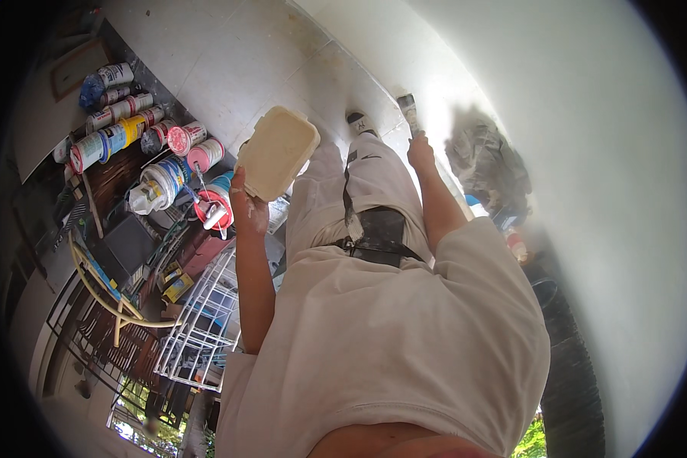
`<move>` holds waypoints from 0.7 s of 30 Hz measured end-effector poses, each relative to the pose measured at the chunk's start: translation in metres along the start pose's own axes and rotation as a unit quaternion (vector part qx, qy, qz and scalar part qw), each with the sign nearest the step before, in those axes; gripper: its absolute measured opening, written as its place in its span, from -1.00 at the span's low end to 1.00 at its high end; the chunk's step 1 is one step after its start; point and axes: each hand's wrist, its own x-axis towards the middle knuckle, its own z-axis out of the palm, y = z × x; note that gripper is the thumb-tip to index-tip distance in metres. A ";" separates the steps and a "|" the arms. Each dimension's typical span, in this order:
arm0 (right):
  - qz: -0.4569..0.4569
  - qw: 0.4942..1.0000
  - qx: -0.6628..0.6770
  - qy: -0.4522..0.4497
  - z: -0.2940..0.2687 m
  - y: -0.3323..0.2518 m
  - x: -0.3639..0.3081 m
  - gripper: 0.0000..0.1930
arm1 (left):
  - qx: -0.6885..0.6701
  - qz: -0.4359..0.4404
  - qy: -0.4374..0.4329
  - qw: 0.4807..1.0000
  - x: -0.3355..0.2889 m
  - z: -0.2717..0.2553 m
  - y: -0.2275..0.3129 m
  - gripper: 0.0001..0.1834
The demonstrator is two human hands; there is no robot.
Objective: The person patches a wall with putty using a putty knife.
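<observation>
My left hand (253, 204) is closed on the near edge of a beige, rounded rectangular tray (281, 153), held up in front of my left side. Pale smears mark the fingers and wrist. Stretched out ahead beside the white wall, my right hand (420, 151) grips the handle of a flat-bladed tool that looks like a putty knife (408, 108). Its blade points away from me, close to the wall's foot; I cannot tell whether it touches.
A white wall (588, 137) rises along my right. Beside it lies a crumpled grey sheet (485, 164). On the left stand several paint cans and buckets (164, 183), a white wire rack (202, 320) and a yellow hose (103, 286). Pale tiles (229, 61) cover the floor ahead.
</observation>
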 end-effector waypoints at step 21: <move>0.001 1.000 0.013 -0.026 0.004 -0.043 -0.017 -0.60 | -0.015 0.006 0.014 1.000 0.005 -0.014 0.023 -0.46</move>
